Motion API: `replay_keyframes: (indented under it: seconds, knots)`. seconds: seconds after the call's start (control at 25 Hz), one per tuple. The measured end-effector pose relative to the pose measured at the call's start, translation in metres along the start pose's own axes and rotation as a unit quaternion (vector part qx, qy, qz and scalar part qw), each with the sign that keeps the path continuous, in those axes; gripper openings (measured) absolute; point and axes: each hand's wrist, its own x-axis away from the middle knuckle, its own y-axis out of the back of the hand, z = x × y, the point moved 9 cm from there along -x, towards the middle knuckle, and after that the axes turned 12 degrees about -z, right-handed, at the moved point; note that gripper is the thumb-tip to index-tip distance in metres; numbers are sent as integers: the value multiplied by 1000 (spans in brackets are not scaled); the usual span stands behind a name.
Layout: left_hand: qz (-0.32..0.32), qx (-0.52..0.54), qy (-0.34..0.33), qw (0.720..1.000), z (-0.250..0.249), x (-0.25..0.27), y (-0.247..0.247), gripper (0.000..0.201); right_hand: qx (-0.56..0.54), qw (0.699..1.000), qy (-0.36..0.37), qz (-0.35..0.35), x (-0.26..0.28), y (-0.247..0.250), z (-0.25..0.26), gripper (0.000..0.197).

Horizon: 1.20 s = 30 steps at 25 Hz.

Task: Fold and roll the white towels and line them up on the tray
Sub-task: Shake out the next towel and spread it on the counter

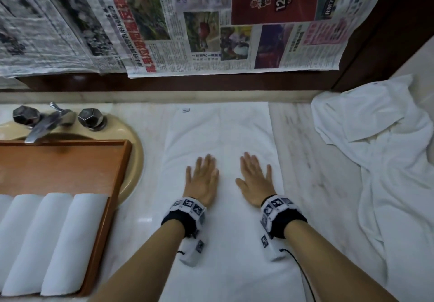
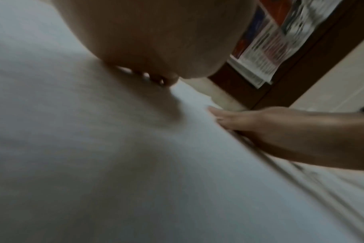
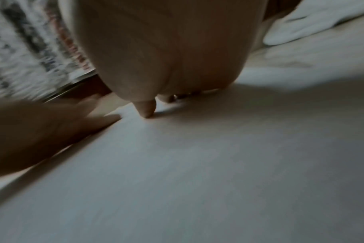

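Overhead, the head camera shows a folded white towel point(image 1: 223, 151) lying as a long strip on the marble counter point(image 1: 312, 161), running from near to far. Both palms lie flat on it, fingers straight: the left hand point(image 1: 203, 179) and the right hand point(image 1: 254, 179) side by side, slightly apart. To the left, a wooden tray point(image 1: 70, 165) sits over the beige sink point(image 1: 133, 146), holding rolled towels point(image 1: 54, 238) lined up at its near end, behind the chrome tap point(image 1: 44, 123). A loose heap of white towels point(image 1: 380, 151) lies at the right. Newspapers point(image 1: 178, 24) hang on the far wall; a red advert reads "12-14", "Grand" and "RM70,000", the other print too small to read.

From the left wrist, the left hand point(image 2: 156, 41) presses on the towel point(image 2: 94, 164), the right hand point(image 2: 280, 129) flat at its right.

From the right wrist, the right hand point(image 3: 166, 49) rests on the towel point(image 3: 197, 164) with fingers extended, the left hand point(image 3: 41, 131) blurred beside it; the newsprint is unreadable.
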Motion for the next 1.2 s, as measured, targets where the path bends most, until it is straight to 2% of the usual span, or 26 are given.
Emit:
replay_keyframes:
  seconds: [0.08, 0.12, 0.16, 0.2, 0.24, 0.32, 0.36, 0.4, 0.52, 0.6, 0.72, 0.88, 0.96, 1.04, 1.08, 1.12, 1.2]
  knots:
    - [-59, -45, 135, 988, 56, -5, 26, 59, -13, 989, -149, 1, 0, 13, -50, 70]
    - [-75, -49, 208, 974, 74, -6, 38, 63, -28, 975, -219, -5, -1, 22, -64, 74]
    - [-78, -46, 244, 965, 74, -8, 44, 66, -37, 966, -256, -19, -4, 30, -65, 76]
    - [-76, -41, 228, 970, 57, -16, 44, 66, -31, 970, -239, -38, -13, 37, -51, 76]
    - [-58, -34, 166, 984, 29, -29, 37, 64, -19, 984, -169, -48, -28, 40, -27, 72]
    - [14, -2, 29, 999, -22, -46, 12, 56, -7, 1000, -15, -14, -47, 30, 18, 65]
    - [33, -4, -9, 999, -29, -49, 5, 54, -2, 1000, 14, 9, -48, 23, 23, 63]
    - [24, -24, -15, 999, -20, -55, 6, 54, 13, 1000, 14, 13, -49, 18, 16, 64]
    - [-37, -82, 72, 993, 42, -56, 28, 56, 34, 999, -25, 12, -44, 13, -17, 67]
    - [-41, -77, 89, 992, 58, -49, 36, 57, 22, 999, -25, 7, -39, 13, -23, 69]
    - [-33, -55, 84, 994, 53, -39, 37, 57, 14, 1000, -23, 13, -30, 13, -25, 71]
    - [-32, -2, 117, 993, 45, -28, 42, 59, 10, 998, -56, 6, -19, 15, -21, 70]
    - [-32, 54, 79, 995, 12, -44, 45, 59, 2, 999, -24, -36, -37, 27, 4, 65]
    - [12, 103, 5, 995, -30, -66, 32, 55, -27, 998, 55, -33, -60, 30, 34, 62]
    - [33, 100, -12, 994, -38, -75, 23, 54, -30, 997, 71, -24, -69, 28, 37, 62]
    - [40, 71, -11, 997, -32, -85, 19, 53, -22, 998, 60, -21, -78, 28, 29, 62]
    - [8, -12, 43, 999, 9, -101, 27, 54, -4, 999, -41, -32, -87, 32, -14, 63]
